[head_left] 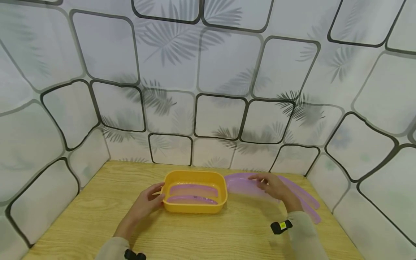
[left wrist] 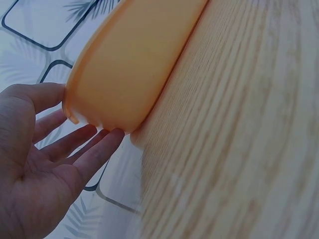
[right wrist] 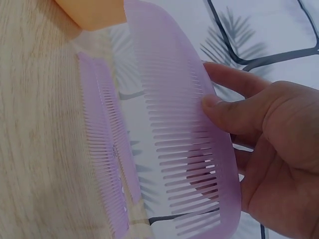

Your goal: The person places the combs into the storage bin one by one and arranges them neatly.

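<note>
A translucent purple comb (right wrist: 174, 114) with a wide curved back is pinched between the thumb and fingers of my right hand (head_left: 273, 186). In the head view this comb (head_left: 238, 183) lies just right of a yellow tray (head_left: 195, 208), its teeth pointing towards me. My left hand (head_left: 147, 202) holds the tray's left end, thumb at the rim and fingertips against the outer wall (left wrist: 114, 74). Inside the tray lie two slim purple combs, a plain one (head_left: 194, 189) behind one with small printed marks (head_left: 191, 199).
Two more purple combs, a rear one (head_left: 302, 191) and a front one (head_left: 310, 209), lie on the wooden table (head_left: 201, 238) to the right, partly behind my right forearm. A patterned white wall covering (head_left: 221, 115) encloses the table's back and sides.
</note>
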Available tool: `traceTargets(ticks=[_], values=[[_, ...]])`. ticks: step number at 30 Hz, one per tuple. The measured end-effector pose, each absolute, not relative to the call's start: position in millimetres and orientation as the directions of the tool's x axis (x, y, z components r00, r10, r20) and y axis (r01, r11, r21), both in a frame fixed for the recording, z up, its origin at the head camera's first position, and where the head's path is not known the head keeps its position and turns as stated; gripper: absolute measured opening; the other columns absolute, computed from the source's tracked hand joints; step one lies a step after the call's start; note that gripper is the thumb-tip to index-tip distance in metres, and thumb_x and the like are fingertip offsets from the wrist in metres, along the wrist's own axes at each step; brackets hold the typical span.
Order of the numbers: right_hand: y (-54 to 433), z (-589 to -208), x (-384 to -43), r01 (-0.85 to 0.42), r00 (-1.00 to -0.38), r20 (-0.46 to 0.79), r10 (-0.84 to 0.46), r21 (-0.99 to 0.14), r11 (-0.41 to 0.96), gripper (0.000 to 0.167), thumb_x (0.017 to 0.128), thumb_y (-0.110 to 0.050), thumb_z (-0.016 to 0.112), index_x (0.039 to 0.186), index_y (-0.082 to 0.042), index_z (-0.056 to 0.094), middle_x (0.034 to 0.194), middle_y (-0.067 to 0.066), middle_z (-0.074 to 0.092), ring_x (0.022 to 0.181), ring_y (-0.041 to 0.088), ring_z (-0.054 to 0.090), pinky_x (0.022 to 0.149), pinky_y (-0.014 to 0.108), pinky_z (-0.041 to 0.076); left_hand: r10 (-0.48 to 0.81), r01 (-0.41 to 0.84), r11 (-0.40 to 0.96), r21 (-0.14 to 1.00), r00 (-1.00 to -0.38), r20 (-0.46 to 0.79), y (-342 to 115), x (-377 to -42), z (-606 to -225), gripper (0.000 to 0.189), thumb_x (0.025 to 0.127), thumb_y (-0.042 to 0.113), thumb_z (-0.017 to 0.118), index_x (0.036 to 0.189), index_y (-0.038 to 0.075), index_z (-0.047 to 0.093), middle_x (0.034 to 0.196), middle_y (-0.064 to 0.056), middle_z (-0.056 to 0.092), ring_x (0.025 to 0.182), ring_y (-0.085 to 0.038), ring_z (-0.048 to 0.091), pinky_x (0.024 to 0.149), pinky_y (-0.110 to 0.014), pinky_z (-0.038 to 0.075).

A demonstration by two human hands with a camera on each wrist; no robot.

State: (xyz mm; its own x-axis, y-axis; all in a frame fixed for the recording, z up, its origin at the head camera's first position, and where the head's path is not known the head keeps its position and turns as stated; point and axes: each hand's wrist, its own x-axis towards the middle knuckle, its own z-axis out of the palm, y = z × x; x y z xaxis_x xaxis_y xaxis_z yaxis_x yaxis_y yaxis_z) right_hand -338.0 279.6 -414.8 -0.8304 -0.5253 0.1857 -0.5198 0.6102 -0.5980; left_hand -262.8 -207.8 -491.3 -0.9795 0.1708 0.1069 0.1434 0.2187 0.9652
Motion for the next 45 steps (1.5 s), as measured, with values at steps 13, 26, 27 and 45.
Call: traceTargets(ticks=[13, 26, 27, 45], values=[[272, -410, -335, -0.568, -0.812, 0.260, -0.522, -0.559, 0.604, 0.029, 0.101, 0.003, 0.060, 0.127, -0.002, 0.070, 0.123, 0.024, 0.070, 0.094, 0.021, 0.065, 0.069, 0.024, 0.054, 0.174, 0.145, 0.218, 0.965, -0.979, 0.108, -207, -263, -491, 0.057, 0.106, 0.015, 0.059, 0.156, -0.002, 0.038, 0.155, -0.034, 0.042, 0.137, -0.048, 0.054, 0.096, -0.035, 0.062], [262, -408, -337, -0.611, -0.781, 0.285, -0.556, -0.532, 0.586, 0.028, 0.099, 0.004, 0.061, 0.125, -0.002, 0.071, 0.122, 0.022, 0.071, 0.099, 0.026, 0.066, 0.080, 0.028, 0.057, 0.180, 0.157, 0.216, 0.964, -0.977, 0.118, -207, -263, -490, 0.057, 0.106, 0.016, 0.059, 0.155, -0.003, 0.038, 0.154, -0.035, 0.043, 0.136, -0.048, 0.054, 0.096, -0.036, 0.062], [261, -408, -337, -0.616, -0.778, 0.288, -0.559, -0.529, 0.584, 0.028, 0.099, 0.004, 0.061, 0.125, -0.003, 0.071, 0.122, 0.023, 0.071, 0.099, 0.027, 0.066, 0.080, 0.028, 0.057, 0.179, 0.158, 0.216, 0.964, -0.976, 0.120, -207, -263, -490, 0.057, 0.106, 0.016, 0.059, 0.155, -0.003, 0.038, 0.154, -0.035, 0.043, 0.136, -0.048, 0.054, 0.095, -0.035, 0.062], [233, -406, -343, -0.663, -0.741, 0.312, -0.595, -0.484, 0.571, 0.027, 0.098, 0.002, 0.063, 0.121, -0.009, 0.074, 0.116, 0.015, 0.074, 0.095, 0.022, 0.066, 0.077, 0.029, 0.057, 0.170, 0.156, 0.236, 0.959, -0.978, 0.117, -207, -261, -490, 0.056, 0.105, 0.015, 0.060, 0.155, -0.003, 0.039, 0.154, -0.035, 0.044, 0.136, -0.048, 0.055, 0.095, -0.035, 0.062]])
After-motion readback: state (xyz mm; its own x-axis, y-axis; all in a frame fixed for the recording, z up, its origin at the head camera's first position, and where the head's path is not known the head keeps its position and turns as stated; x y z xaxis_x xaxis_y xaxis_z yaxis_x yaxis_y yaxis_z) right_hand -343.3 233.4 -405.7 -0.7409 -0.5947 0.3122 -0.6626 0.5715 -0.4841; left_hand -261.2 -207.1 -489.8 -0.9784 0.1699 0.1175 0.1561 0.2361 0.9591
